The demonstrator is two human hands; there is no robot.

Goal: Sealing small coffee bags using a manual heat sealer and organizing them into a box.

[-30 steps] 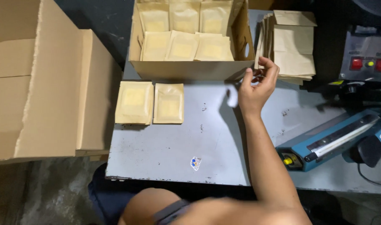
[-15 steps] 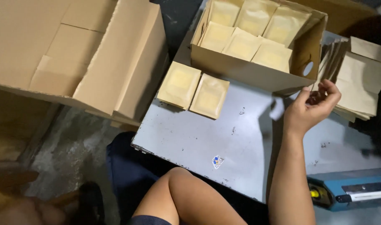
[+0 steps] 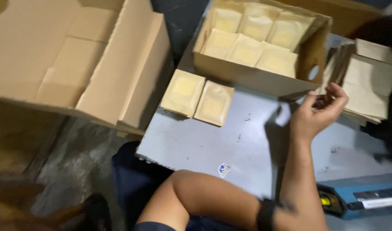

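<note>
Head view: the right hand (image 3: 318, 113) is seen with fingers (image 3: 338, 92) loosely curled, touching the stack of brown pouches (image 3: 367, 85), as before. No grip can be confirmed. The view has swung left; the grey worktop (image 3: 213, 141) and filled cardboard box (image 3: 256, 47) sit further right.

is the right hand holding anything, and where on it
The right hand reaches the stack of brown paper pouches, fingertips at its near left edge; a firm hold cannot be told.
</note>
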